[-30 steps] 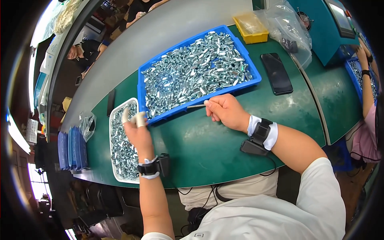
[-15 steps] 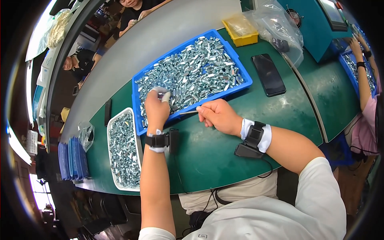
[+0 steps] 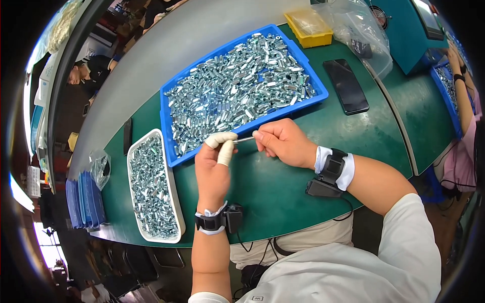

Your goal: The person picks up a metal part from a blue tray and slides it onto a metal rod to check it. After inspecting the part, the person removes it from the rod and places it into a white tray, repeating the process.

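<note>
A thin metal rod [image 3: 246, 139] is pinched between the thumb and fingers of my right hand [image 3: 289, 145]. Its far end reaches the fingertips of my left hand [image 3: 214, 166], whose thumb and forefinger wear pale finger covers. Those left fingers are closed in a pinch at the rod's tip; whatever they hold there is hidden. Both hands are just off the near edge of a blue tray [image 3: 313, 100] full of small shiny metal hex pieces [image 3: 237, 86]. Left of my left hand stands a white tray [image 3: 175, 214] holding many similar metal pieces [image 3: 151, 187].
A black phone [image 3: 346, 87] lies right of the blue tray. Behind are a yellow bin [image 3: 314, 39], a clear plastic bag [image 3: 353, 30] and a teal machine [image 3: 409, 45]. Blue folded bins [image 3: 85, 202] stand at the left. Other people sit across and at the right.
My left hand has come out of the blue tray, back toward me, and its fingers now meet the rod's tip. My right hand still holds the rod, and the view has shifted slightly.
</note>
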Motion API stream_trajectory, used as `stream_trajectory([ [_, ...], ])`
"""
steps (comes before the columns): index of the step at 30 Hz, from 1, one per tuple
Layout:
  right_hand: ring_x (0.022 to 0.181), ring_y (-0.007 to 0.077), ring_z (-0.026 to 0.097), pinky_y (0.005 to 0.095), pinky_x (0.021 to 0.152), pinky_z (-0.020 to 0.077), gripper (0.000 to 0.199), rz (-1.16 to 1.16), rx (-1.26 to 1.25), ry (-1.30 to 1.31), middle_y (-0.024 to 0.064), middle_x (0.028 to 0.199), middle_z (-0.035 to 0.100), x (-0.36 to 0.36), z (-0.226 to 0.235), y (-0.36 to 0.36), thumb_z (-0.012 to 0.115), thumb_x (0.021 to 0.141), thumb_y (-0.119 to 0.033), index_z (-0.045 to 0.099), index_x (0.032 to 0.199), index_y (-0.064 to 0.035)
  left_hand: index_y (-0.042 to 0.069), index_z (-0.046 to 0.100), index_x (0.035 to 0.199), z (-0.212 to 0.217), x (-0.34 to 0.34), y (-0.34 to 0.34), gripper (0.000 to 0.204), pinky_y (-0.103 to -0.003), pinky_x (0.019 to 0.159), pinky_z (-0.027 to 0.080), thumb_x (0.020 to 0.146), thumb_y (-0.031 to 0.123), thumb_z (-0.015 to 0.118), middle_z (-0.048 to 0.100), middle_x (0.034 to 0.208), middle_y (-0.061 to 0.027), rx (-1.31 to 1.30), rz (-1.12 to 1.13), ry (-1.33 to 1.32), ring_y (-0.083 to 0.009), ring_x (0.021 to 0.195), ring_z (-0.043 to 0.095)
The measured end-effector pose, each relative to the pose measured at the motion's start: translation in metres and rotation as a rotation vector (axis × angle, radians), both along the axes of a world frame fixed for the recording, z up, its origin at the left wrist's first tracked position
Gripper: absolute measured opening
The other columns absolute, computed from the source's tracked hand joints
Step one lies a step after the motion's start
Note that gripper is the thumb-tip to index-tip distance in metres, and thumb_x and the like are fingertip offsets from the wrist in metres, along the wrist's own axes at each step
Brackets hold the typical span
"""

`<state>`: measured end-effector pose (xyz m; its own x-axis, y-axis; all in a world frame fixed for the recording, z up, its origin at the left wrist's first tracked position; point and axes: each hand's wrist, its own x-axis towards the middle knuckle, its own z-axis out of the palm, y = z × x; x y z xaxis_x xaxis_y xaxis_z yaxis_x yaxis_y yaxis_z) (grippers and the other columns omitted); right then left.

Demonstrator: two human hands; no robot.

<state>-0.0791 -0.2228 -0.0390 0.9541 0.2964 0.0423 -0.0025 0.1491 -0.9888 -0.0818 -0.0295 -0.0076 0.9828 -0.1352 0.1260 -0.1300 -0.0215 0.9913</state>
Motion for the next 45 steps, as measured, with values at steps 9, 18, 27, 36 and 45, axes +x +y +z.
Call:
stream_trajectory([
  [9, 0.049, 0.0073, 0.048, 0.0253, 0.048, 0.0391, 0.034, 0.043, -0.289, -0.243, 0.0008, 0.054, 0.053, -0.006, 0.000, -0.001, 0.053, 0.096, -0.021, 0.060, 0.068, -0.0027, 0.003, 0.060, 0.089, -0.003, -0.007, -0.009, 0.005, -0.021, 0.058, 0.046, 0.090, 0.006, 0.064, 0.064, 0.079, -0.0031, -0.021, -0.038, 0.272, -0.0072, 0.066, 0.057],
  [18, 0.050, 0.0052, 0.047, 0.0232, 0.047, 0.0372, 0.035, 0.167, -0.021, 0.092, -0.0002, 0.054, 0.052, -0.001, 0.004, -0.005, 0.054, 0.096, -0.021, 0.060, 0.067, -0.0024, 0.002, 0.059, 0.089, -0.011, -0.013, -0.022, 0.008, -0.021, 0.055, 0.046, 0.089, 0.005, 0.066, 0.065, 0.079, -0.0038, -0.067, -0.021, 0.062, -0.0068, 0.066, 0.058],
  [27, 0.053, 0.0061, 0.049, 0.0221, 0.052, 0.0398, 0.037, 0.177, -0.098, -0.010, -0.0012, 0.054, 0.050, 0.001, 0.002, 0.001, 0.050, 0.099, -0.022, 0.059, 0.070, -0.0017, 0.002, 0.062, 0.088, -0.004, -0.011, -0.008, 0.007, -0.020, 0.053, 0.043, 0.091, 0.008, 0.064, 0.064, 0.077, -0.0035, 0.086, 0.069, 0.245, -0.0058, 0.062, 0.055],
  [36, 0.055, 0.0068, 0.050, 0.0223, 0.054, 0.0405, 0.036, 0.088, -0.018, -0.002, -0.0009, 0.056, 0.051, 0.002, 0.002, -0.003, 0.050, 0.099, -0.023, 0.060, 0.072, -0.0015, 0.000, 0.063, 0.105, 0.004, 0.015, 0.081, 0.016, -0.020, 0.059, 0.045, 0.093, 0.011, 0.061, 0.062, 0.080, -0.0042, -0.056, 0.644, -0.190, -0.0089, 0.066, 0.056],
  [45, 0.055, 0.0064, 0.051, 0.0230, 0.052, 0.0412, 0.035, 0.079, -0.010, -0.009, -0.0003, 0.058, 0.055, 0.004, -0.006, -0.004, 0.052, 0.098, -0.023, 0.060, 0.071, -0.0025, 0.000, 0.063, 0.111, 0.005, 0.030, 0.047, 0.024, -0.028, 0.069, 0.050, 0.088, 0.007, 0.064, 0.066, 0.093, -0.0111, 0.399, 0.480, -0.180, -0.0156, 0.078, 0.061],
])
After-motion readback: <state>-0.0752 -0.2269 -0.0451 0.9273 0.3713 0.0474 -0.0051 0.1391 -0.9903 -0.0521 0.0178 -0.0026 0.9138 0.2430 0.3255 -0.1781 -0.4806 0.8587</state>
